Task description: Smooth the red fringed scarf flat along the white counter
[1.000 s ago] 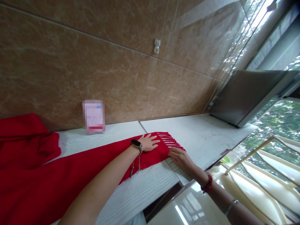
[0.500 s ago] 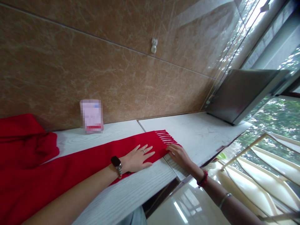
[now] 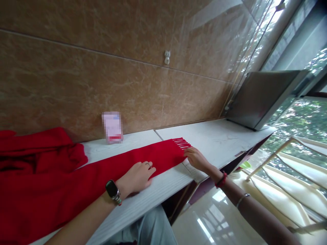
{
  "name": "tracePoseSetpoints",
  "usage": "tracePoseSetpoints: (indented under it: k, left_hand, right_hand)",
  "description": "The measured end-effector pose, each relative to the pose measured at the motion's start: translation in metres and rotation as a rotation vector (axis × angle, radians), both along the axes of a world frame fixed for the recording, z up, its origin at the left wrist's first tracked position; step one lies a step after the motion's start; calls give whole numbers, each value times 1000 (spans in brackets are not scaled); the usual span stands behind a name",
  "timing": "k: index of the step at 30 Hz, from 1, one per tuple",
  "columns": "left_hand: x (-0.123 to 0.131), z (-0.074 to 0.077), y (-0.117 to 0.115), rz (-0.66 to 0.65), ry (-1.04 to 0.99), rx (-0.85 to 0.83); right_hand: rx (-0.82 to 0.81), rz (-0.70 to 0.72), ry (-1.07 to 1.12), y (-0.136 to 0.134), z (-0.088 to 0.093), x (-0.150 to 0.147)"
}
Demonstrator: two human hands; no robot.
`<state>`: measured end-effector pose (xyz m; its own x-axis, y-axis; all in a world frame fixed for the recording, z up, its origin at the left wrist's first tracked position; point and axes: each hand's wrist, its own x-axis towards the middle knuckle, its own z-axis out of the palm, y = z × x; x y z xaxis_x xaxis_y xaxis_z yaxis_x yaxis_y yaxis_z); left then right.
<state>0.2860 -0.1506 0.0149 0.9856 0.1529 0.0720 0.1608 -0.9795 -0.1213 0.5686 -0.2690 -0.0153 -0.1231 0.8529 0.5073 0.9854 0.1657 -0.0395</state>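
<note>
A long red scarf (image 3: 107,163) with a fringed end (image 3: 182,143) lies stretched along a white wood-grain counter (image 3: 217,143). My left hand (image 3: 136,177), with a smartwatch on the wrist and a ring, rests on the scarf's near edge, its fingers stretched together. My right hand (image 3: 196,159), with a red bead bracelet on the wrist, presses the fringed end's near corner, fingers flat. The rest of the scarf is bunched in a heap (image 3: 38,160) at the left.
A small pink-and-white box (image 3: 112,127) stands against the brown marble wall. A small white cat-shaped hook (image 3: 167,57) is stuck on the wall. A grey appliance (image 3: 260,98) sits at the counter's far right by the window. Glossy floor lies below.
My left hand has slid back along the scarf toward me, away from the fringe. The right hand has stayed at the fringed end. The view has shifted slightly.
</note>
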Motion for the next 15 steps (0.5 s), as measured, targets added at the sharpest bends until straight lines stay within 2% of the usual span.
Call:
tracePoseSetpoints:
  k: [2,4,7,10,15]
  left_hand:
    - [-10,1,-4,-5,-4,10]
    - [-16,0,-3,16,-21,-15]
    - [-22,-4,7,64,-52,-138]
    - [-27,-8,18,103,-117,-272]
    - [-29,-8,27,108,-265,-396]
  right_hand:
    - [-9,82,32,5,11,-20]
    - [-114,216,63,11,17,-43]
    - [-278,350,60,21,15,-66]
    - [-280,308,38,27,6,-71]
    - [-221,231,63,31,-6,-63]
